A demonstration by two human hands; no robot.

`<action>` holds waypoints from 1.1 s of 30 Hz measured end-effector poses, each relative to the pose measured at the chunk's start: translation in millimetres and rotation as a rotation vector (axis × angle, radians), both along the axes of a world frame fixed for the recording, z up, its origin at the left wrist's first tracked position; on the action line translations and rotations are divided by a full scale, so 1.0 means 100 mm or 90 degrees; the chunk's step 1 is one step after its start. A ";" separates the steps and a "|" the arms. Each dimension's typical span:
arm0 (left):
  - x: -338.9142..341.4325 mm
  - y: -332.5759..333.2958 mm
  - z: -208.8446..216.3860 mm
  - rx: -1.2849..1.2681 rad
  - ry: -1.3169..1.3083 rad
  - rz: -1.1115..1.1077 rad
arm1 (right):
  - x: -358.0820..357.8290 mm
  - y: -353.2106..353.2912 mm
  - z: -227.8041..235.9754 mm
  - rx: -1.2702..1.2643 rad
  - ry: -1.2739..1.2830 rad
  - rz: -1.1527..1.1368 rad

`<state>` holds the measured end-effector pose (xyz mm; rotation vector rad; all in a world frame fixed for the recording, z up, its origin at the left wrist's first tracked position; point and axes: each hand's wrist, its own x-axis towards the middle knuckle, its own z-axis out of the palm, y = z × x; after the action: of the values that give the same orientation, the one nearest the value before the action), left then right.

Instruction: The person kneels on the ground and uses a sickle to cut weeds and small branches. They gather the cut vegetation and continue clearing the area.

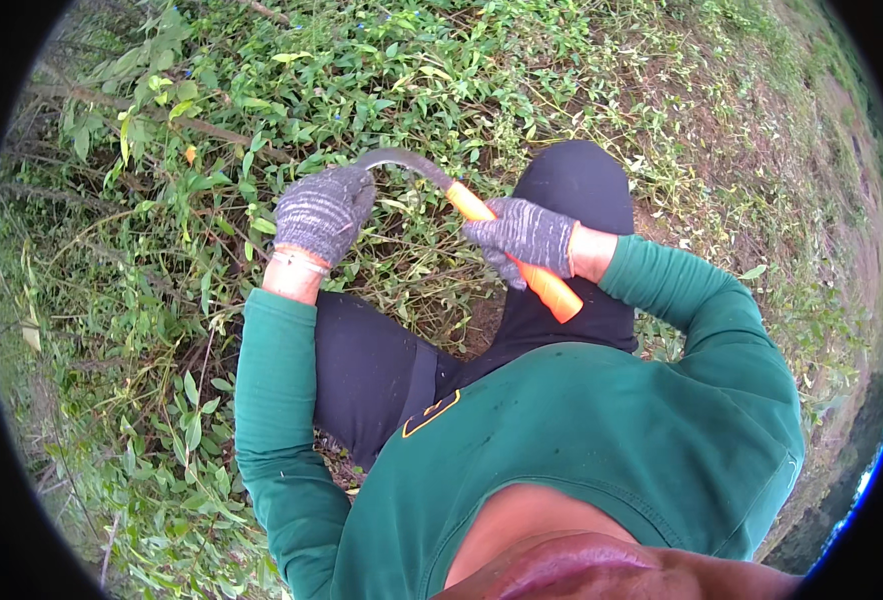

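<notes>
A sickle (472, 203) with an orange handle and a curved metal blade is in my right hand (529, 236), whose gloved fingers wrap round the middle of the handle. The blade arcs up and to the left, toward my left hand (323, 215). That hand wears the same grey striped knit glove and is closed, its fingers curled at the far end of the blade. The blade's tip is hidden behind or beside the left glove, and what those fingers hold, if anything, does not show. Leafy green weeds (391, 110) grow thick just beyond both hands.
My dark-trousered knees (573, 180) are bent close under the hands. Woody stems (191, 125) and taller leafy plants stand at the left. Thinner, partly dry growth (721, 150) covers the slope on the right.
</notes>
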<state>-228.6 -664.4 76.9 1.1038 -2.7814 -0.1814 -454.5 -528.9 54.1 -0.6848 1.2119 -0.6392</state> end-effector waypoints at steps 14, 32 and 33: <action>0.03 0.11 0.07 0.099 -0.090 0.079 | -0.42 -2.01 -1.39 -0.074 0.271 -0.327; -0.01 -0.12 -0.04 0.134 -0.084 0.105 | 0.42 0.02 -0.78 0.168 -0.016 -0.056; -0.01 -0.12 -0.07 0.141 -0.097 0.119 | 0.40 -0.09 -0.82 0.140 -0.046 -0.088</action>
<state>-229.6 -676.0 69.9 1.4807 -2.8195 -0.4089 -414.6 -538.0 -28.1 -0.3938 1.2478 -0.6282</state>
